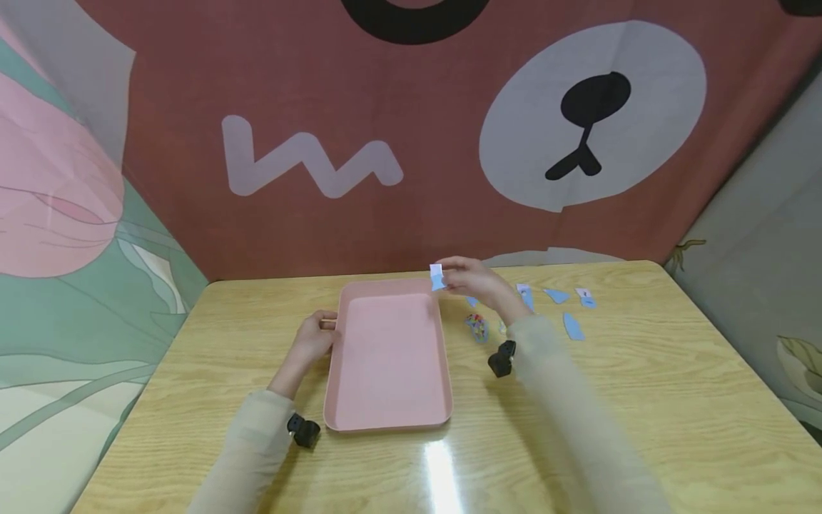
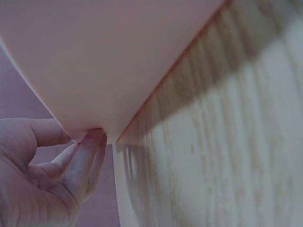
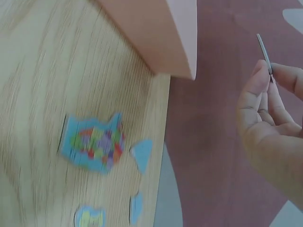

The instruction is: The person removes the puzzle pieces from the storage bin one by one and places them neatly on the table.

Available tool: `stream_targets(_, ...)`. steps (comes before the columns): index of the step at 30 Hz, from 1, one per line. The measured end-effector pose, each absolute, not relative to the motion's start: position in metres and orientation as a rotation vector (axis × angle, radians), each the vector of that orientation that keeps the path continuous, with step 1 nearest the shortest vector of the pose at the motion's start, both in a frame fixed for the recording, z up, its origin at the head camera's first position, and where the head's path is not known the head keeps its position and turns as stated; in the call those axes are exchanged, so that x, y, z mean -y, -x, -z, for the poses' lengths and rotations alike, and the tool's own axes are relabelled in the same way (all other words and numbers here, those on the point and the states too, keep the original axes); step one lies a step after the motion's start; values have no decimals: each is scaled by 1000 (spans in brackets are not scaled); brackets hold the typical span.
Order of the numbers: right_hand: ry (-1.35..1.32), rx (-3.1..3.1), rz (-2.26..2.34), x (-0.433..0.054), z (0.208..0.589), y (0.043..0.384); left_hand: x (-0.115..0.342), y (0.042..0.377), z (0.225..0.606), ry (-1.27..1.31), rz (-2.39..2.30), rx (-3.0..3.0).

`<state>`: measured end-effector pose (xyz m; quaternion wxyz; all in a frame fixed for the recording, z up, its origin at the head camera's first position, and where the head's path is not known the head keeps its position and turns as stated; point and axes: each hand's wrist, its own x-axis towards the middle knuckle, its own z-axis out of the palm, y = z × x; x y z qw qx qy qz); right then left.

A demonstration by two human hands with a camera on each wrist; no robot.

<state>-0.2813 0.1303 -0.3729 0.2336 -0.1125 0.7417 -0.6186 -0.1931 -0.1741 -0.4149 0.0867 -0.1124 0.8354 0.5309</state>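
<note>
A shallow pink tray (image 1: pixel 388 364) lies on the wooden table. My left hand (image 1: pixel 315 335) grips the tray's left edge, and the left wrist view shows fingertips (image 2: pixel 90 142) against its outer wall. Above the tray's far right corner, my right hand (image 1: pixel 475 280) pinches a small flat puzzle piece (image 1: pixel 437 277), white on top and light blue below. In the right wrist view this piece (image 3: pixel 264 52) appears edge-on between thumb and fingers. Right of the tray lies a blue piece with a multicoloured pattern (image 1: pixel 477 327).
Several more flat pieces lie on the table to the right, among them a blue pointed piece (image 1: pixel 574 326), a triangular one (image 1: pixel 556 295) and a white-and-blue one (image 1: pixel 586 297). A printed brown cloth (image 1: pixel 308 235) hangs behind the table's far edge.
</note>
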Motion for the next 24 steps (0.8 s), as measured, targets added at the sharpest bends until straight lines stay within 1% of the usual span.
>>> stream_targets(24, 301, -2155, 1553, -230, 384, 278, 175, 193, 416, 326, -1579, -2493)
